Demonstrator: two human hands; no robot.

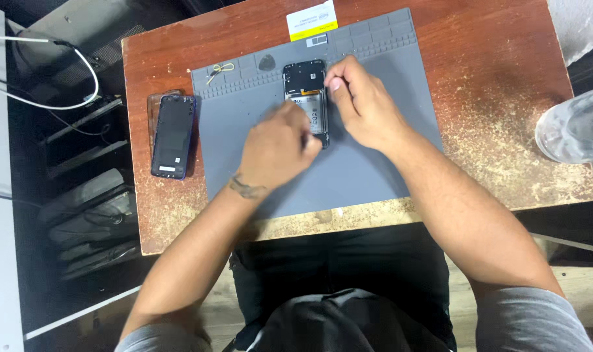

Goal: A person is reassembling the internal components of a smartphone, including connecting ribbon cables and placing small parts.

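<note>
An opened phone (305, 91) with its back off lies on a grey work mat (355, 163), its battery and black inner frame showing. My left hand (277, 145) rests on the phone's lower left part, fingers curled; whether it holds a tool is hidden. My right hand (365, 104) sits at the phone's right edge, thumb and fingers pinched near the upper right side. What they pinch is too small to see.
A dark blue phone back cover (173, 135) lies on the worn wooden table (505, 130) left of the mat. A small yellow wire piece (219, 69) and a dark pick (266, 62) sit on the mat's far trays. A clear plastic bottle (573, 127) lies at right; a yellow-white card (312, 21) lies far.
</note>
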